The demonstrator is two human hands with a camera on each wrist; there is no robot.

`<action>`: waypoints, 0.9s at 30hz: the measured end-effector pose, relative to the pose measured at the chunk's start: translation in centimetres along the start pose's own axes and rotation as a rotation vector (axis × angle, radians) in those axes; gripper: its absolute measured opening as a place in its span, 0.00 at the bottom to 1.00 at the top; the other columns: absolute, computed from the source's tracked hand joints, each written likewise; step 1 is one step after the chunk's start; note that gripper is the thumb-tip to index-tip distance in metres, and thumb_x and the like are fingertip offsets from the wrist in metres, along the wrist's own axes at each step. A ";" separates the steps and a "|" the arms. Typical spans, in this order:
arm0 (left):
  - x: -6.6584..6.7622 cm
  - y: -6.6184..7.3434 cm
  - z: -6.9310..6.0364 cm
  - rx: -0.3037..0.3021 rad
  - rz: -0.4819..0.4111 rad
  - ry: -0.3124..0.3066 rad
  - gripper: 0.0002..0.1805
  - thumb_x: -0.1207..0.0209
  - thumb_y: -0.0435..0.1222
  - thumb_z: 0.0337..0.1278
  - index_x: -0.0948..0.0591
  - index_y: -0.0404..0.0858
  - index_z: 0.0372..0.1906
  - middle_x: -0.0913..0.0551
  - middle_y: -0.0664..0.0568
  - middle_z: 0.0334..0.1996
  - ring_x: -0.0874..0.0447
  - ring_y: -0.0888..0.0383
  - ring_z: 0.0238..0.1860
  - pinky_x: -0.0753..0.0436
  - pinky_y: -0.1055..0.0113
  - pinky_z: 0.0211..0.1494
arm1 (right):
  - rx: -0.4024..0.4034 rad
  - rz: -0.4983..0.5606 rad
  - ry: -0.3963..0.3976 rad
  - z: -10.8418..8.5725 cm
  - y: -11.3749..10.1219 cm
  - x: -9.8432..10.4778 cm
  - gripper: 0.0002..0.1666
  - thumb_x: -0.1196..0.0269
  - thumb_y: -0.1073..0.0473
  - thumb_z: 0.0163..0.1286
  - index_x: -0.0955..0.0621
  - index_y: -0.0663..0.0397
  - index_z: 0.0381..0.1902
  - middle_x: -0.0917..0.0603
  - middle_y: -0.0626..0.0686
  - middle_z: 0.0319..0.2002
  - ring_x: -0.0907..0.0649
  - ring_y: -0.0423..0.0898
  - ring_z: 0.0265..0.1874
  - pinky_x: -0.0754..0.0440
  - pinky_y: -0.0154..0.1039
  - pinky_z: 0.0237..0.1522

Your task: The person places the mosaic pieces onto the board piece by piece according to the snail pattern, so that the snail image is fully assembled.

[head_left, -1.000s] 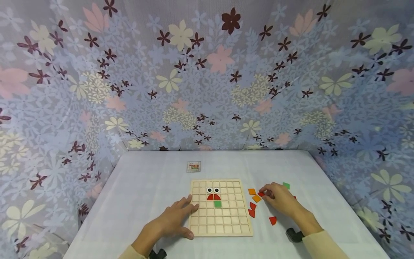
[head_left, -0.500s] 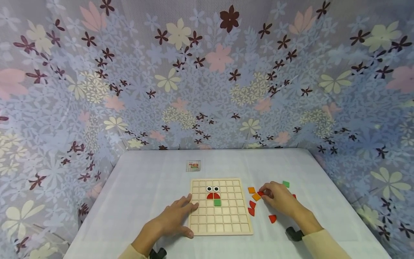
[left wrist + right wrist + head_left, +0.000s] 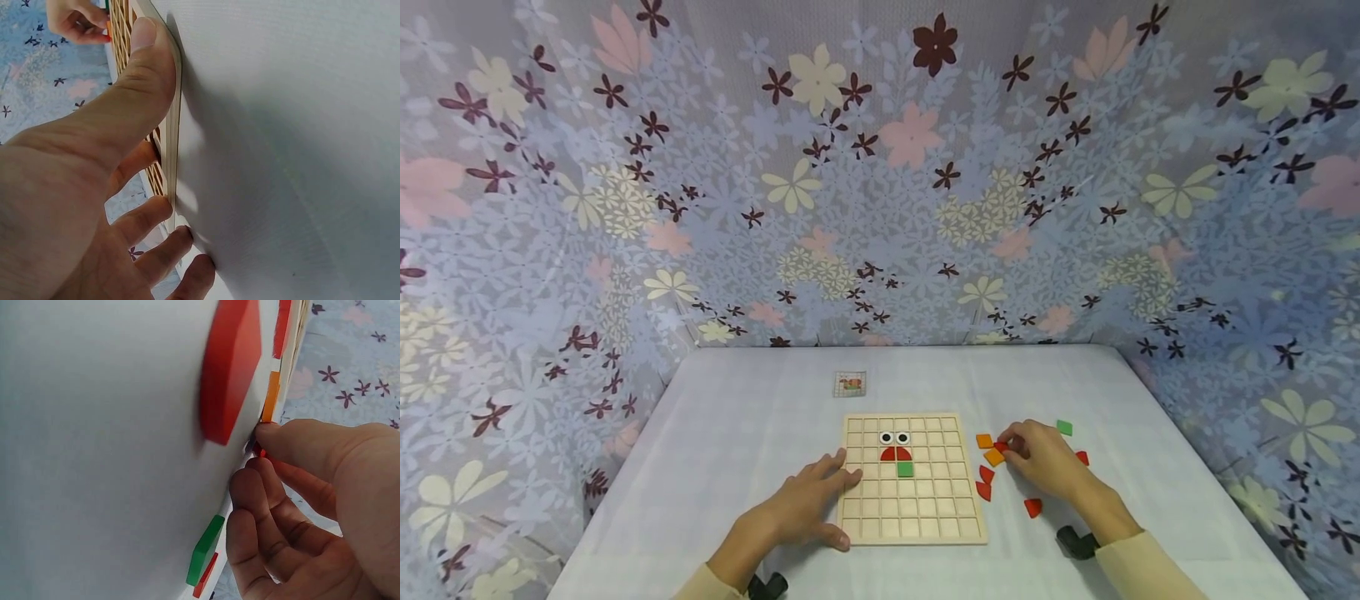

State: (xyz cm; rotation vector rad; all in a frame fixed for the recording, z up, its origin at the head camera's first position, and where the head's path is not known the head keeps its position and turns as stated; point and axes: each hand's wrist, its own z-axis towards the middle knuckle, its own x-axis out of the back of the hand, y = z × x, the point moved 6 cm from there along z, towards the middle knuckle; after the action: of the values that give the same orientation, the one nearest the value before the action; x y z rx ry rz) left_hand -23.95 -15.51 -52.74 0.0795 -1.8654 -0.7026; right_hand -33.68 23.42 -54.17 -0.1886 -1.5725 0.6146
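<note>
Grid board (image 3: 909, 507) lies flat on the table (image 3: 760, 408), well apart from its far edge. My left hand (image 3: 808, 497), fingers extended, touches the board's left edge. My right hand (image 3: 1047, 458) pinches a red tile (image 3: 1001, 447) near the board's right edge, beside two orange tiles (image 3: 994, 457).

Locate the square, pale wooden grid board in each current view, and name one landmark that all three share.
Head: the square, pale wooden grid board lies in the lower half, just right of centre.
Left wrist: steeply angled strip, upper left, partly covered by the left hand.
Right wrist: thin sliver, top right, above and right of the flat orange tile.
Shared landmark: blue flower-patterned fabric backdrop.
</note>
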 end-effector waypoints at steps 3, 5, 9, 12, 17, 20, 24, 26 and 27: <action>0.1 0.0 -0.1 0.000 0.004 0.010 0.59 0.12 0.50 0.52 0.26 0.47 0.89 0.43 0.39 0.97 0.41 0.26 0.94 0.33 0.13 0.84 | 0.005 -0.004 0.009 -0.1 -0.3 0.1 0.14 0.20 0.65 0.75 0.07 0.54 0.56 0.14 0.48 0.40 0.21 0.44 0.38 0.19 0.33 0.39; 0.1 0.1 -0.1 0.000 0.005 0.015 0.59 0.12 0.50 0.51 0.25 0.46 0.89 0.43 0.39 0.97 0.41 0.26 0.94 0.33 0.13 0.84 | 0.006 -0.007 0.013 -0.3 -0.5 0.1 0.15 0.20 0.65 0.75 0.07 0.55 0.56 0.14 0.48 0.40 0.20 0.43 0.38 0.18 0.33 0.39; 0.2 0.1 -0.1 0.002 0.004 0.017 0.59 0.12 0.50 0.51 0.25 0.47 0.89 0.43 0.40 0.97 0.41 0.27 0.94 0.34 0.13 0.84 | 0.010 -0.004 0.013 -0.6 -1.4 0.2 0.15 0.19 0.63 0.75 0.07 0.56 0.56 0.14 0.48 0.40 0.21 0.43 0.37 0.19 0.32 0.38; 0.2 0.1 -0.1 0.002 0.001 0.018 0.59 0.12 0.50 0.51 0.26 0.47 0.89 0.43 0.40 0.97 0.42 0.27 0.94 0.35 0.13 0.84 | 0.029 0.007 0.017 -0.9 -2.2 0.3 0.15 0.19 0.63 0.75 0.07 0.57 0.56 0.14 0.48 0.40 0.21 0.42 0.36 0.20 0.32 0.36; 0.2 0.1 -0.1 0.005 -0.004 0.021 0.59 0.12 0.50 0.51 0.26 0.46 0.89 0.43 0.39 0.97 0.42 0.27 0.94 0.35 0.12 0.84 | 0.074 0.013 0.033 -1.2 -3.3 -0.1 0.13 0.19 0.63 0.74 0.07 0.57 0.53 0.12 0.48 0.41 0.20 0.40 0.35 0.19 0.32 0.36; 0.1 0.1 -0.1 0.004 -0.001 0.019 0.59 0.12 0.50 0.51 0.26 0.46 0.89 0.43 0.39 0.97 0.42 0.27 0.94 0.35 0.12 0.84 | 0.086 0.008 0.032 -1.5 -4.0 -0.6 0.11 0.19 0.62 0.75 0.07 0.55 0.52 0.12 0.48 0.42 0.20 0.38 0.35 0.18 0.32 0.37; 0.0 0.0 -0.2 0.002 -0.003 0.014 0.59 0.12 0.50 0.51 0.26 0.46 0.89 0.44 0.39 0.97 0.42 0.27 0.94 0.35 0.12 0.84 | 0.118 0.020 0.017 -2.1 -5.5 -1.1 0.10 0.19 0.62 0.75 0.07 0.55 0.51 0.14 0.48 0.43 0.20 0.37 0.36 0.17 0.32 0.38; 0.0 0.0 -0.2 0.003 -0.006 0.012 0.59 0.12 0.50 0.51 0.26 0.46 0.90 0.44 0.39 0.97 0.42 0.27 0.94 0.35 0.12 0.84 | 0.151 0.021 0.010 -2.3 -6.3 -1.3 0.10 0.19 0.62 0.75 0.07 0.55 0.51 0.14 0.48 0.43 0.21 0.37 0.37 0.17 0.31 0.38; 0.0 0.0 -0.2 0.002 -0.006 0.012 0.59 0.12 0.50 0.51 0.26 0.46 0.90 0.44 0.39 0.97 0.42 0.27 0.94 0.35 0.12 0.84 | 0.169 0.022 0.009 -2.4 -6.8 -1.4 0.10 0.19 0.62 0.75 0.07 0.55 0.50 0.15 0.48 0.43 0.21 0.37 0.37 0.18 0.31 0.38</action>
State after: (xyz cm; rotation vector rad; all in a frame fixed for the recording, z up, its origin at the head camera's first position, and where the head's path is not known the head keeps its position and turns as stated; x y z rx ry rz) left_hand -23.80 -15.57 -52.71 0.0903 -1.8546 -0.7031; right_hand -29.57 17.74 -52.10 -0.0820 -1.5034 0.7588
